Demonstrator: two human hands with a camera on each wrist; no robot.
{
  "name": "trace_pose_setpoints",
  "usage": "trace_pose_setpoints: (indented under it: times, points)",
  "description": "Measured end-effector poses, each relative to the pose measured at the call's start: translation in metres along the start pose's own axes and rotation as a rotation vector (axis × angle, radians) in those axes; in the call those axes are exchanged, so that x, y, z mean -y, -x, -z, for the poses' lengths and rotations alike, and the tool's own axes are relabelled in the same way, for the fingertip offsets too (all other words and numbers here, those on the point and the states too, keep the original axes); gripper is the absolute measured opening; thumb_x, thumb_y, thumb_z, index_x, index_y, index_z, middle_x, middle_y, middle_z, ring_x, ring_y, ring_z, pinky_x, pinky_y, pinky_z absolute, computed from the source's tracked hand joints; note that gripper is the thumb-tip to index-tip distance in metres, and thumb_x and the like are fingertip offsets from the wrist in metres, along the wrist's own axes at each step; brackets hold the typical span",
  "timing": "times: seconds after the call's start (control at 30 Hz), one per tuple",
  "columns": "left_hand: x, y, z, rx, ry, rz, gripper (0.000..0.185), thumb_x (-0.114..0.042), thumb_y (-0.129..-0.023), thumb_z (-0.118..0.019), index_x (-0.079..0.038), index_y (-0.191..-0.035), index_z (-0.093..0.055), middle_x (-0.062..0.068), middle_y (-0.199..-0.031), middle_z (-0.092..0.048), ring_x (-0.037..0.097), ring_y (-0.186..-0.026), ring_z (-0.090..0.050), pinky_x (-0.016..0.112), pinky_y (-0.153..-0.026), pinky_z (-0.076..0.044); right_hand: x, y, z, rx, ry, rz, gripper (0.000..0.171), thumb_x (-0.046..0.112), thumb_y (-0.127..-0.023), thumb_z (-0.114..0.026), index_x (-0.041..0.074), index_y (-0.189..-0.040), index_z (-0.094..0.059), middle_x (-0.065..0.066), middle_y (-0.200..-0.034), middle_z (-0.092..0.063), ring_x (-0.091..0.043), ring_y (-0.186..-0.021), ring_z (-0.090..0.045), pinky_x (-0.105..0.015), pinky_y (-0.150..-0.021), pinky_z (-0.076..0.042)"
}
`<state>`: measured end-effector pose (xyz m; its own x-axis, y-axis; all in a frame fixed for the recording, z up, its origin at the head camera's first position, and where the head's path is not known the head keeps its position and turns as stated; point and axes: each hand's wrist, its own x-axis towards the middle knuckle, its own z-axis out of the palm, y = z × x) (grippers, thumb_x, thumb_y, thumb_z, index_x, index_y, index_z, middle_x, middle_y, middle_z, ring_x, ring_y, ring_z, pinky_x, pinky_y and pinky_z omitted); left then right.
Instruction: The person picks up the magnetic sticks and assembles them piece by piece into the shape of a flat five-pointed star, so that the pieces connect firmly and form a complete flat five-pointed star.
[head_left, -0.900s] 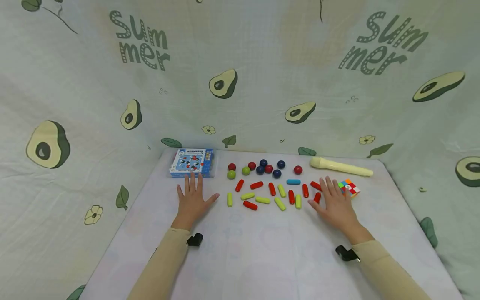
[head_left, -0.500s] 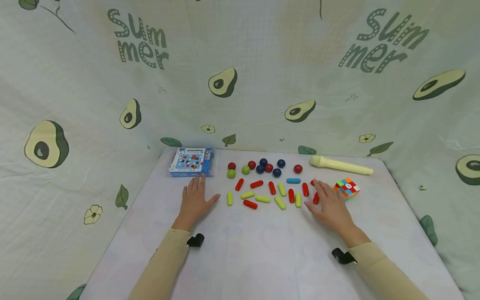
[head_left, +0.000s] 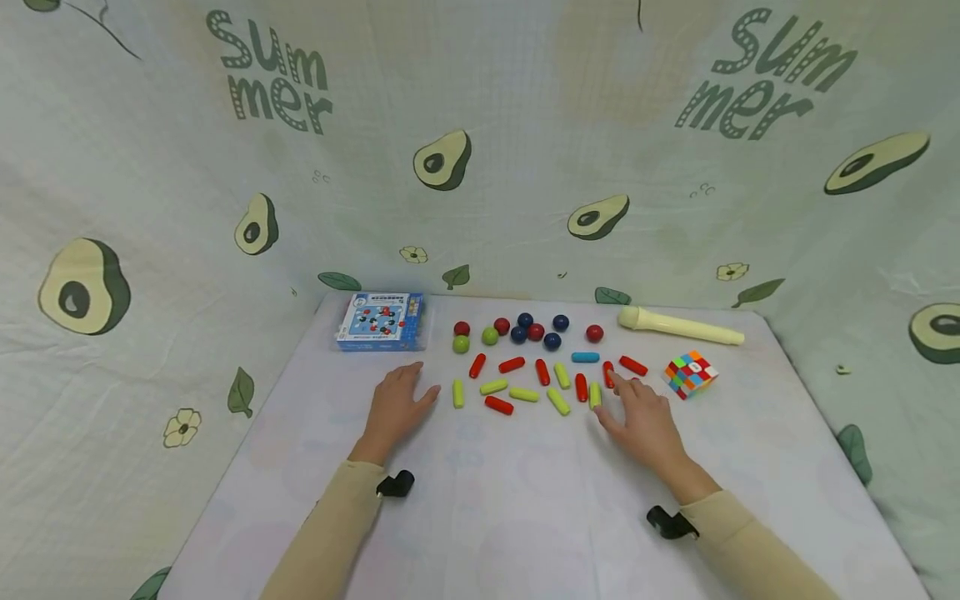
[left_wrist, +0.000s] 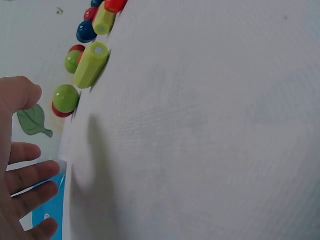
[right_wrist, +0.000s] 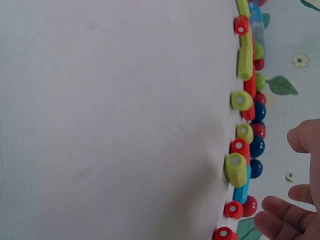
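Observation:
My left hand (head_left: 393, 410) hovers over the table with fingers relaxed and holds nothing. It is below the blue molecular model kit box (head_left: 380, 322) and left of a yellow-green peg (head_left: 458, 393). At the right side, my right hand (head_left: 647, 423) has loosely bent fingers and nothing in its grasp. Its thumb and index fingertips are close by a yellow-green peg (head_left: 595, 395) and a red peg (head_left: 607, 373). Another red peg is mostly hidden behind that hand. In the right wrist view, the pegs and a dark blue ball (right_wrist: 256, 146) lie beyond the fingers.
Several red and yellow-green pegs and a blue peg (head_left: 585, 357) lie mid-table. Behind them are red, green and dark blue balls (head_left: 552, 342). A Rubik's cube (head_left: 690, 374) and a pale yellow stick (head_left: 681, 326) are at the right. Patterned cloth (head_left: 517, 208) walls three sides.
The right hand has moved left and slightly toward me, away from the Rubik's cube, with its fingers bending. The left hand's fingers have drawn together and bent a little.

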<state>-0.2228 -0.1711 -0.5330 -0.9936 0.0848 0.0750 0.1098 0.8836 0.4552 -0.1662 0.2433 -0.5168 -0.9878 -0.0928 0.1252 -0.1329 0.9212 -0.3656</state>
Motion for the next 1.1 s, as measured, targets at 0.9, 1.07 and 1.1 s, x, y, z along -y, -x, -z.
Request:
trace_pose_setpoints:
  times: [0.9,1.07,1.1]
  points:
    - [-0.026,0.001,-0.025,-0.035,0.189,0.011,0.049,-0.041,-0.097,-0.066,-0.012,-0.137,-0.061,0.004,-0.123,-0.065,0.024,-0.122,-0.056,0.044,-0.106,-0.045,0.043,-0.008,-0.04,0.059,-0.226,-0.013,0.05,0.025,-0.092,-0.077,0.009,-0.137,-0.06,-0.004,-0.107,-0.062,-0.017,-0.083,-0.053,-0.031,-0.07,-0.049]
    - [-0.028,-0.004,-0.026,-0.038,0.223,0.014,0.049,-0.041,-0.098,-0.065,-0.012,-0.136,-0.06,0.003,-0.123,-0.064,0.024,-0.122,-0.056,0.044,-0.107,-0.045,0.049,-0.014,-0.048,0.035,-0.221,-0.023,0.046,0.024,-0.093,-0.076,0.008,-0.134,-0.062,-0.005,-0.107,-0.06,-0.017,-0.082,-0.054,-0.03,-0.07,-0.05]
    - [-0.028,-0.005,-0.027,-0.038,0.225,0.015,0.049,-0.041,-0.098,-0.065,-0.012,-0.137,-0.06,0.003,-0.123,-0.064,0.024,-0.123,-0.056,0.044,-0.107,-0.045,0.05,-0.015,-0.049,0.035,-0.222,-0.026,0.045,0.023,-0.093,-0.076,0.008,-0.133,-0.063,-0.005,-0.107,-0.06,-0.017,-0.082,-0.054,-0.031,-0.07,-0.05]
